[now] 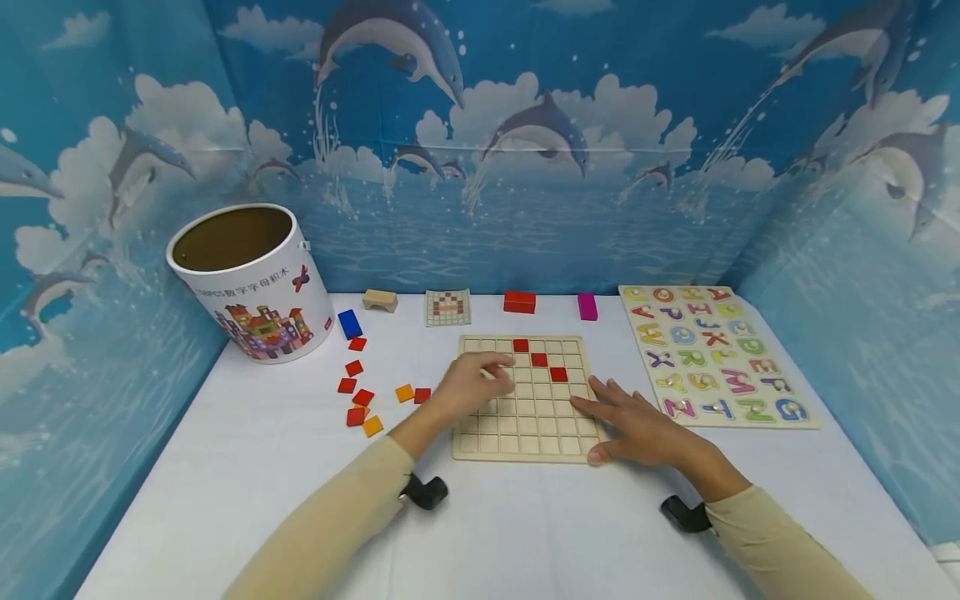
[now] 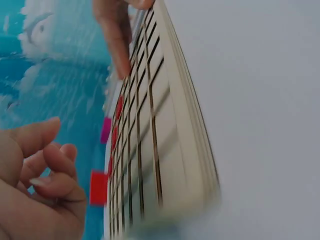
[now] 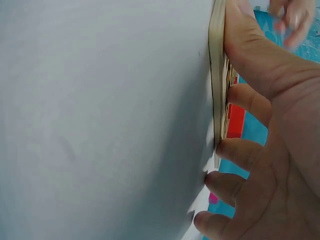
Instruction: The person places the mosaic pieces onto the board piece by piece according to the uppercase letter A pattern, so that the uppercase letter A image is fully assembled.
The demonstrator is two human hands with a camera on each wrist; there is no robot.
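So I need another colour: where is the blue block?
In the head view, the blue block lies at the table's far left, between the round tub and the loose red tiles.

Both arms wear long, plain beige sleeves that end at the wrists, of a smooth, close-fitting cloth with no print or cuff trim. A small black camera mount sits strapped under each wrist (the other on the right); both hands are bare

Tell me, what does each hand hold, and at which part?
Left hand: curled fingers, contents unclear. Right hand grips nothing; it lies flat on the grid board at its near right corner.
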